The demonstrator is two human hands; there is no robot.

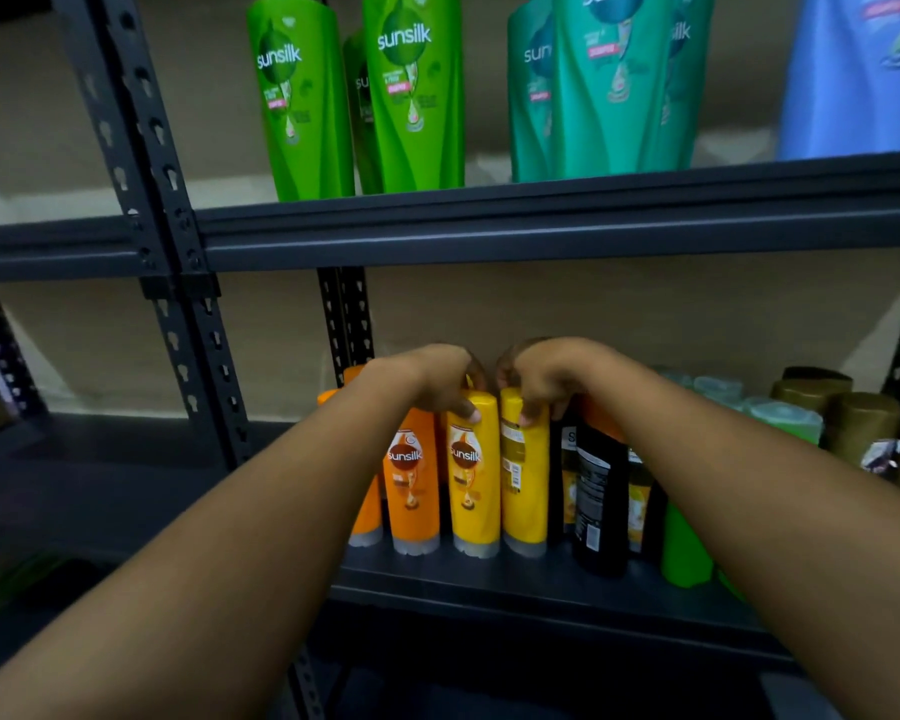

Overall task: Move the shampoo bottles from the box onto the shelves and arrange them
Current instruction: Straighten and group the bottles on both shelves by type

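Our left hand [432, 379] is clamped over the top of one yellow bottle [473, 472] and our right hand [544, 379] over the top of the next yellow bottle [525, 472], both standing upright at the front of the lower shelf [489, 579], beside the orange bottle [411, 478]. We judge them stiff, smooth plastic, likely slippery and tippy. Hold at mid-body for turning, by the top only for nudging.
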